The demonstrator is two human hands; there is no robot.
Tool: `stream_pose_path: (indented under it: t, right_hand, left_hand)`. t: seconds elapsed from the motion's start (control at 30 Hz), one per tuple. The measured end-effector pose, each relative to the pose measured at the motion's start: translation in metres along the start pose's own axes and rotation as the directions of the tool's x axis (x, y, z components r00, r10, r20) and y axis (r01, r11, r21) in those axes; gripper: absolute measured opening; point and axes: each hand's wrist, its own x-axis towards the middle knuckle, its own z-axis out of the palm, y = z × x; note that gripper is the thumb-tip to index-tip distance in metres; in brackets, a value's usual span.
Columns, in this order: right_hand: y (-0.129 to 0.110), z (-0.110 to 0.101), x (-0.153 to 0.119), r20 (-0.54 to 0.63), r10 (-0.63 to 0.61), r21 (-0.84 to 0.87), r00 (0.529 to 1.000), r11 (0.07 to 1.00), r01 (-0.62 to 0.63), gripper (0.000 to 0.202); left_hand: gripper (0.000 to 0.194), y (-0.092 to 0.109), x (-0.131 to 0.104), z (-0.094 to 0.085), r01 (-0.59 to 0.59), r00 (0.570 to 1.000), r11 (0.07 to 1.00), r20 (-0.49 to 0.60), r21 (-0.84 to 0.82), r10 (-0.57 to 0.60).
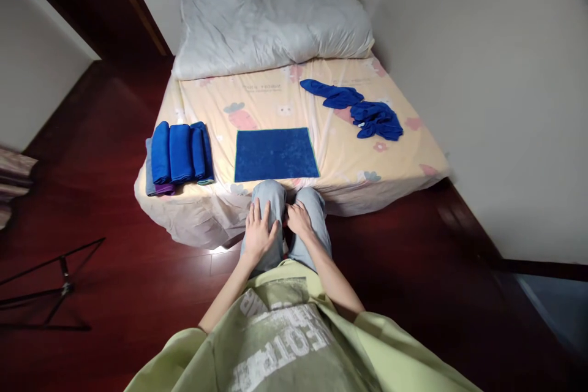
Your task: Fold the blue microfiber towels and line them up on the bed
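My left hand (260,229) rests on my left thigh with its fingers spread and nothing in it. On the other thigh lies my right hand (299,219), its fingers partly bent down toward the gap between the knees, so what they touch is hard to see. Just beyond my knees a blue towel (275,155) is spread flat near the bed's front edge. Rolled or folded blue cloths (180,152) sit side by side to the left, with grey and purple cloth beneath. Two crumpled blue cloths (376,120) (337,95) lie on the right of the bed.
The bed (271,95) has a patterned yellow sheet, with a large pale grey pillow or quilt (275,18) across its head. A black tripod's legs (64,285) stand on the dark red floor at left. A wall borders the right side.
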Motion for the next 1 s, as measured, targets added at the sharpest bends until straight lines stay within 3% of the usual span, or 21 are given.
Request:
stream_pose_path:
  t: [0.17, 0.33, 0.47, 0.57, 0.67, 0.77, 0.87, 1.0]
  right_hand:
    - [0.019, 0.0, 0.008, -0.164, 0.103, 0.184, 0.981, 0.98, -0.072, 0.043]
    - [0.061, -0.009, 0.024, -0.387, 0.3, 0.365, 0.872, 0.918, -0.154, 0.044]
    - [0.095, -0.014, 0.04, -0.47, 0.399, 0.397, 0.788, 0.892, -0.215, 0.043]
    - [0.113, -0.014, 0.052, -0.474, 0.427, 0.394, 0.77, 0.885, -0.248, 0.042]
    - [0.127, -0.014, 0.063, -0.438, 0.483, 0.399, 0.759, 0.86, -0.317, 0.044]
    - [0.132, -0.016, 0.071, -0.372, 0.541, 0.392, 0.754, 0.828, -0.401, 0.046]
    - [0.13, -0.021, 0.078, -0.297, 0.578, 0.364, 0.76, 0.805, -0.469, 0.046]
    - [0.125, -0.028, 0.085, -0.23, 0.59, 0.324, 0.774, 0.797, -0.511, 0.046]
  left_hand:
    - [0.068, -0.003, 0.005, 0.0, 0.027, 1.0, 0.999, -0.005, -0.036, -0.027]
    - [0.058, -0.019, 0.017, -0.007, 0.041, 0.999, 0.984, 0.003, -0.17, -0.042]
    - [0.053, -0.056, 0.039, -0.006, 0.074, 0.997, 0.945, -0.003, -0.319, -0.08]
    - [0.052, -0.096, 0.065, -0.003, 0.248, 0.964, 0.889, 0.009, -0.386, -0.265]
    - [0.059, -0.136, 0.091, 0.0, 0.439, 0.885, 0.776, 0.068, -0.453, -0.461]
    - [0.063, -0.165, 0.112, 0.001, 0.508, 0.831, 0.67, 0.102, -0.541, -0.547]
    - [0.061, -0.177, 0.128, 0.004, 0.513, 0.824, 0.619, 0.138, -0.595, -0.55]
    - [0.058, -0.177, 0.144, 0.011, 0.497, 0.841, 0.605, 0.174, -0.622, -0.512]
